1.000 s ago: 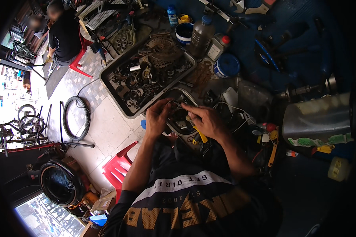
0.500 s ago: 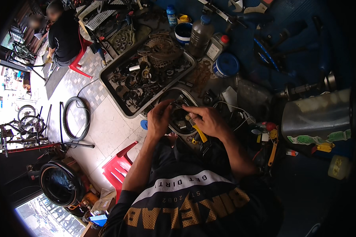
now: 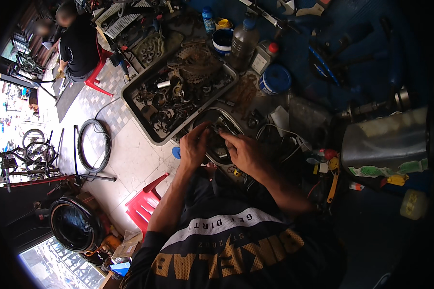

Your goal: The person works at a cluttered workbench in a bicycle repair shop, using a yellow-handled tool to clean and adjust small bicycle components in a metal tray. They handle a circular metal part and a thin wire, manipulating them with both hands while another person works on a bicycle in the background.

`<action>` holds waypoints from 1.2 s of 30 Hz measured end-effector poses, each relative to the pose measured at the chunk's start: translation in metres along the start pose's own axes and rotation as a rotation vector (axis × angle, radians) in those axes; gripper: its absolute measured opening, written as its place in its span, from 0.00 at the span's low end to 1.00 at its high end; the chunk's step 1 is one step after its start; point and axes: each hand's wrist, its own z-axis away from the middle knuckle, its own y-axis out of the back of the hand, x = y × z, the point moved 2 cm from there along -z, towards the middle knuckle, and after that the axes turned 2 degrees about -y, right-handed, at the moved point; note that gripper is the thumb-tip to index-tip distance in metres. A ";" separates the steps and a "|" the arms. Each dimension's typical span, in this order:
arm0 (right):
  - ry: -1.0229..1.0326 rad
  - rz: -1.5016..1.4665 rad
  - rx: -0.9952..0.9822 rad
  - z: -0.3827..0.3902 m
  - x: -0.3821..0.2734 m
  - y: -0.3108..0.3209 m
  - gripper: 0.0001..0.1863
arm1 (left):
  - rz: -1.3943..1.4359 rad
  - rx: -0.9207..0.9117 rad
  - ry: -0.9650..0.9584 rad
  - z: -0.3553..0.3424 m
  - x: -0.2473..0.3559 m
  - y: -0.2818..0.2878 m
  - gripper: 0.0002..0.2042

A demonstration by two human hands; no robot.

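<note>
My left hand (image 3: 194, 145) is closed in a pinch over an oval metal pan (image 3: 208, 112). Whatever lies between its fingertips is too small and dark to name. Just right of it, my right hand (image 3: 242, 150) has its back turned up, the index finger reaching toward the left fingertips and the other fingers curled under. What those fingers hold, if anything, is hidden. Small dark metal parts (image 3: 222, 153) lie in the pan beneath both hands.
Beyond the pan stands a grey tray (image 3: 152, 138) heaped with greasy bicycle parts. Bottles (image 3: 243, 43) and a blue-lidded tub (image 3: 276, 79) stand behind it. At left are a red chair (image 3: 147, 204), a tyre (image 3: 92, 144) and a seated person (image 3: 79, 48).
My right hand has turned its back upward and drawn slightly away from my left fingertips. The yellow-handled tool that showed in it is out of sight. My left hand has barely moved.
</note>
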 end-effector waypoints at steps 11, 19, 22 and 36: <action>0.095 -0.088 0.173 0.002 0.005 -0.014 0.23 | 0.129 -0.013 0.078 0.000 0.003 -0.002 0.13; 0.054 -0.020 0.234 0.014 -0.005 -0.022 0.28 | 0.699 -0.029 0.264 0.002 0.006 -0.005 0.17; 0.125 -0.110 0.256 0.011 -0.008 -0.015 0.26 | 0.804 -0.029 0.304 0.003 0.008 -0.006 0.16; 0.065 -0.632 -0.033 0.002 -0.008 0.029 0.23 | 0.747 -0.019 0.268 0.001 0.020 0.001 0.16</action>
